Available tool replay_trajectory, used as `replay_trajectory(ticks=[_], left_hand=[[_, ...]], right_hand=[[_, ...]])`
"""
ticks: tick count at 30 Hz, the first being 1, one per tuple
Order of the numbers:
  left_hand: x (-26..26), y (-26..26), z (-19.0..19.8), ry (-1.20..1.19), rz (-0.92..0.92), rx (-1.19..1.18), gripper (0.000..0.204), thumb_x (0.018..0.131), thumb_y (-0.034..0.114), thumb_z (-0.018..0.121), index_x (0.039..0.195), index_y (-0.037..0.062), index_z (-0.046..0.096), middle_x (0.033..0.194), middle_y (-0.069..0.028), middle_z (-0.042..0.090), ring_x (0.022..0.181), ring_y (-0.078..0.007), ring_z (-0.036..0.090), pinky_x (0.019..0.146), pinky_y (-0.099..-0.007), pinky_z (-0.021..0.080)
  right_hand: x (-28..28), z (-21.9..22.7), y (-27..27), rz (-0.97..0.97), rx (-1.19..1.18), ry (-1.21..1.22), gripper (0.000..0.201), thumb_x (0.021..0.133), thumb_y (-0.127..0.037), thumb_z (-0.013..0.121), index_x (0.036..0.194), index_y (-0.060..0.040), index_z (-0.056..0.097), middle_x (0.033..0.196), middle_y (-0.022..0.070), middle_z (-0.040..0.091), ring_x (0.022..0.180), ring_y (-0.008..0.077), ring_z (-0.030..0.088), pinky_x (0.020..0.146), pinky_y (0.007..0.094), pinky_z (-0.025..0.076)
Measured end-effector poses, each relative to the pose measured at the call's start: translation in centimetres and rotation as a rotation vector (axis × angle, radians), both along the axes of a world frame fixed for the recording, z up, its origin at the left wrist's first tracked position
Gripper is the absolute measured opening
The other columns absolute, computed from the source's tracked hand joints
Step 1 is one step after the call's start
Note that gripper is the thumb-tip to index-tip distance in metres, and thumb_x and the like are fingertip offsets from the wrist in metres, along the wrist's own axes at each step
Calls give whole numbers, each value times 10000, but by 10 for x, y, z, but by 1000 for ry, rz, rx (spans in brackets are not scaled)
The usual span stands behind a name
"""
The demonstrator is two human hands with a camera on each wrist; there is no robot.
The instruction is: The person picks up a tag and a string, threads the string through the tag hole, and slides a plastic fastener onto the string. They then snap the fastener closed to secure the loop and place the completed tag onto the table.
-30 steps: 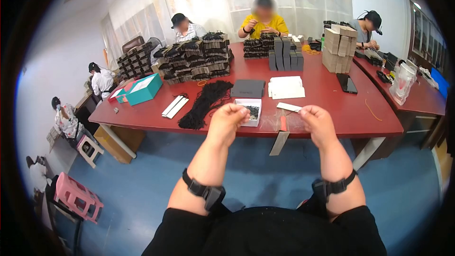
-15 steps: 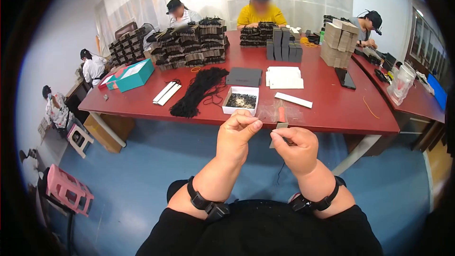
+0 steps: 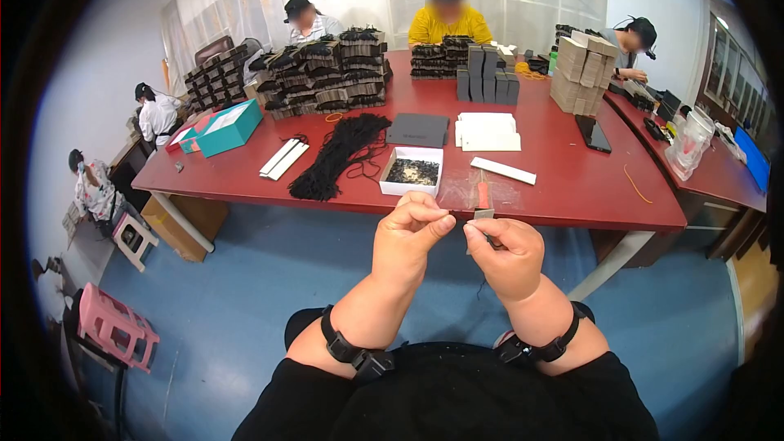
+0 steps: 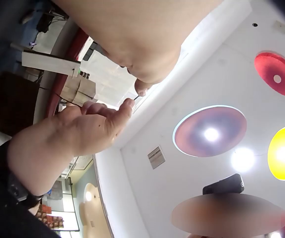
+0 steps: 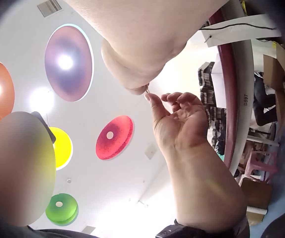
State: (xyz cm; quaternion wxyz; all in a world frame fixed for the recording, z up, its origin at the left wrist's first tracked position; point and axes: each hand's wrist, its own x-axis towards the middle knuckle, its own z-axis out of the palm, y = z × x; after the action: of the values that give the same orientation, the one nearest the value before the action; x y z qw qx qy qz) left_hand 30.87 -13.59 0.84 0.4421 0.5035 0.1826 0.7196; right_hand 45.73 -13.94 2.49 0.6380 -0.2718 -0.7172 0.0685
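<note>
My left hand point(image 3: 406, 237) and right hand point(image 3: 511, 255) are raised just off the table's front edge, fingertips a short gap apart. Thumb and forefinger of the left pinch a tiny dark end. Between the right thumb and fingertips is a thin black cord point(image 3: 480, 287), its tail hanging below the hand. From the left wrist view, a fine dark line point(image 4: 136, 97) spans the two sets of fingertips. Behind the hands, a red-orange piece point(image 3: 483, 194) lies under clear film at the table edge, and a grey strip point(image 3: 483, 214) juts out there, partly hidden by the right hand.
On the red table point(image 3: 588, 188) stand a white box of small black pieces point(image 3: 411, 184), a bundle of black cords point(image 3: 339, 155), a white strip point(image 3: 503, 171), white cards point(image 3: 487, 132) and a phone point(image 3: 594, 134). Tall stacks point(image 3: 327, 73) rise behind; several people sit around.
Both hands have come closer together and drawn back from over the table, uncovering the box and the white strip. Over the last half second they have barely moved.
</note>
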Motion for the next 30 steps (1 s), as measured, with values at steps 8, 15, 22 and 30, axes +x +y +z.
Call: replay_trajectory(ticks=[8, 15, 22, 30], left_hand=[[6, -5, 2, 44, -26, 32, 151, 731, -78, 687, 828, 34, 657, 913, -22, 504, 851, -112, 510, 783, -247, 437], [11, 8, -13, 134, -29, 81, 189, 803, -2, 655, 982, 18, 597, 948, -32, 499, 879, -117, 513, 790, -252, 446], [9, -14, -15, 663, -391, -250, 220, 974, 267, 411, 949, 57, 470, 709, 22, 433, 633, -60, 408, 573, -223, 373], [-28, -26, 10, 927, 253, -77, 69, 820, 47, 639, 778, 7, 602, 744, 15, 508, 654, -56, 442, 582, -213, 369]], right_hand=[[-1, -2, 1, 24, -38, 16, 90, 732, -85, 707, 809, -49, 677, 572, 57, 565, 478, 139, 498, 473, 258, 393], [-3, -15, 9, 638, -653, 514, 144, 855, -108, 630, 902, 25, 658, 707, 14, 587, 558, 65, 469, 519, 202, 382], [26, 2, 21, 807, -590, 817, 149, 865, -99, 607, 927, 37, 613, 593, -33, 457, 480, 44, 359, 435, 199, 276], [57, -18, 37, 10, -379, 526, 144, 839, -96, 643, 888, 38, 649, 688, -39, 553, 567, 3, 431, 500, 154, 332]])
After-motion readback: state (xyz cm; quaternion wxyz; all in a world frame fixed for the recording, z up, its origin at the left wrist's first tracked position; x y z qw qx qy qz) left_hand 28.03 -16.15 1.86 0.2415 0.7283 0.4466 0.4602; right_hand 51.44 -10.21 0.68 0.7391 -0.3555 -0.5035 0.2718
